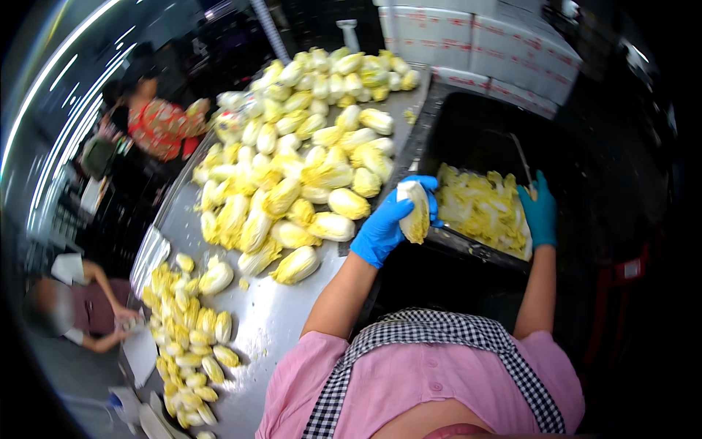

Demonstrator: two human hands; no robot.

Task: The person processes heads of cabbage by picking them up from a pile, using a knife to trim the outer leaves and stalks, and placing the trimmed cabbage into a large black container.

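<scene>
My left hand (389,219), in a blue glove, grips a small napa cabbage head (415,211) with its pale base up and yellow leaf tips down. My right hand (540,211), in a teal glove, holds a knife (522,159) by its handle, the thin blade pointing away from me. Below and between both hands lie loose cabbage leaves (482,211) in a black bin (466,118). To the left, a large heap of napa cabbages (285,192) covers much of a metal table (255,324).
Smaller cabbages (189,329) form a second pile at the table's near left. White cartons (518,57) with red print stand stacked behind the bin. A person in a red patterned top (162,123) and another in a dark apron (101,307) are beyond the table's left edge.
</scene>
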